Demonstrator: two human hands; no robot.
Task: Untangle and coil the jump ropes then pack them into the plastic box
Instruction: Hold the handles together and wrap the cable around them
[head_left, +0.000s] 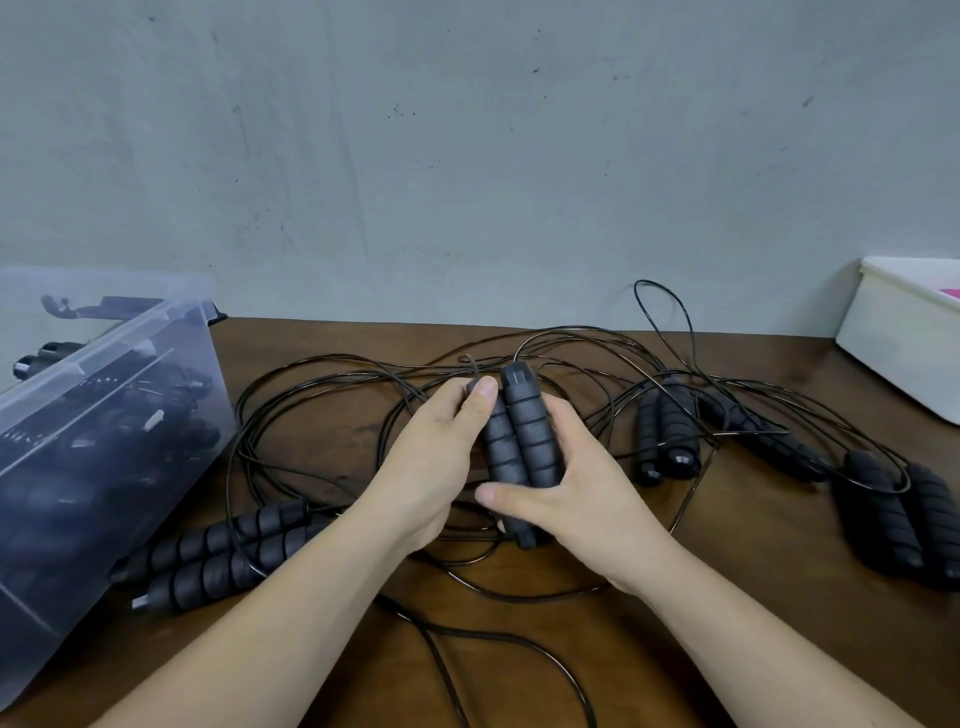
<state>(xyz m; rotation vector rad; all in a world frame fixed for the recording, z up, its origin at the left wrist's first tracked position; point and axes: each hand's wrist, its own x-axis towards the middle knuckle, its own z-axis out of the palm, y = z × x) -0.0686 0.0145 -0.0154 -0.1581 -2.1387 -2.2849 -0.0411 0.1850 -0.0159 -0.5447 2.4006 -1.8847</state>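
Two black ribbed jump rope handles (524, 441) stand side by side, upright, at the middle of the brown table. My left hand (441, 457) grips them from the left, its thumb up near their tops. My right hand (566, 488) grips them from the right, its thumb across their lower part. Thin black rope (322, 364) lies in tangled loops on the table around both hands. A clear plastic box (104, 395) at the left holds several black ropes and handles.
Another handle pair (218, 556) lies beside the box at the lower left. More handle pairs lie to the right (670, 436) and at the far right (904, 519). A white tub (904, 332) stands at the back right. A grey wall rises behind the table.
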